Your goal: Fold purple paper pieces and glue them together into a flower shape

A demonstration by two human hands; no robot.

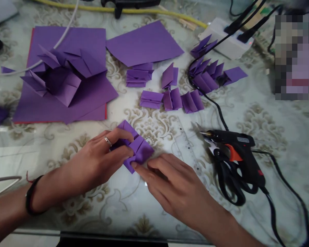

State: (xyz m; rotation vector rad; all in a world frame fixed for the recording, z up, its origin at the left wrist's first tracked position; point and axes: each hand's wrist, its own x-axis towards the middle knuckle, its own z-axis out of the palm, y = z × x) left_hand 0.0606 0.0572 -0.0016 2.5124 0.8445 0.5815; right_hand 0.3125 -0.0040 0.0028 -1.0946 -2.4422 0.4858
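A folded purple paper (141,149) with creases across it lies on the table in front of me, turned like a diamond. My left hand (100,151), with a ring on one finger, holds it down, thumb and forefinger bent onto its middle. At its lower corner, my right hand (170,180) presses with a fingertip, the other fingers curled; its thumb is mostly hidden. Both hands cover parts of the paper. Just beyond it stand several small folded purple pieces (151,99).
Purple and red sheets (92,37) lie at the upper left under a folded purple shape (69,87). To the right are a black glue gun (240,147), scissors (230,192) and a clear ruler (187,147). Cords run from a white power strip (228,39).
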